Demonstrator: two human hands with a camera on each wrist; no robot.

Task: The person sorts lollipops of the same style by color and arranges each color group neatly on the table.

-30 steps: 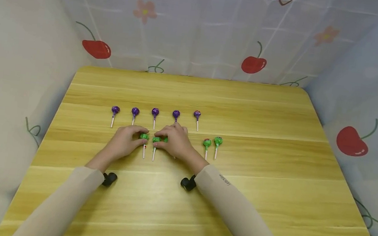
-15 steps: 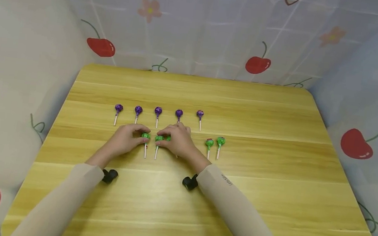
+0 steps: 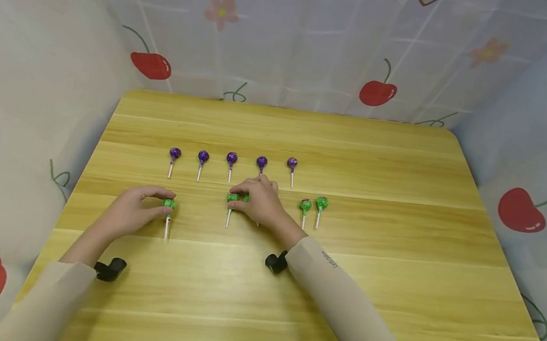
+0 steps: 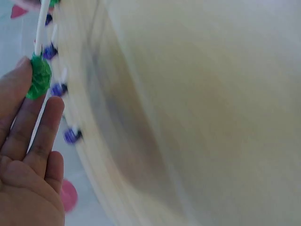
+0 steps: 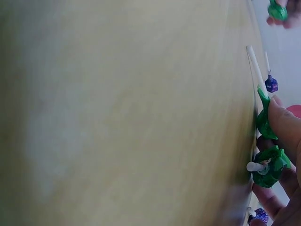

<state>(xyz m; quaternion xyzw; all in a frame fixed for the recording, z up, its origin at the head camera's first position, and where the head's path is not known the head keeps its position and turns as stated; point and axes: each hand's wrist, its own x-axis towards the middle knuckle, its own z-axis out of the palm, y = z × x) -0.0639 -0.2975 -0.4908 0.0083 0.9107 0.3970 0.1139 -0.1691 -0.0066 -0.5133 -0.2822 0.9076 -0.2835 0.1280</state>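
Note:
My left hand [image 3: 133, 213] pinches a green-wrapped lollipop [image 3: 169, 203] by its head, left of the others and apart from them. In the left wrist view the thumb presses that lollipop [image 4: 40, 77] against the fingers, its white stick free. Near the table's middle, my right hand [image 3: 263, 204] pinches another green lollipop [image 3: 232, 198] between thumb and fingers. A second green lollipop [image 5: 270, 167] lies close by this hand's fingers in the right wrist view; whether it is also gripped I cannot tell. Two more green lollipops [image 3: 305, 205] lie right of the right hand.
Several purple lollipops [image 3: 231, 158] form a row behind the hands, sticks towards me; the right hand partly covers one stick. The wooden table [image 3: 368, 271] has rounded corners. Printed curtains [image 3: 293, 43] hang along its back and sides. A black wrist camera [image 3: 110, 269] sits below the left hand.
My left hand has moved left and nearer to me, carrying its green lollipop away from the right hand. The right hand keeps its place and grip. The head view has shifted slightly.

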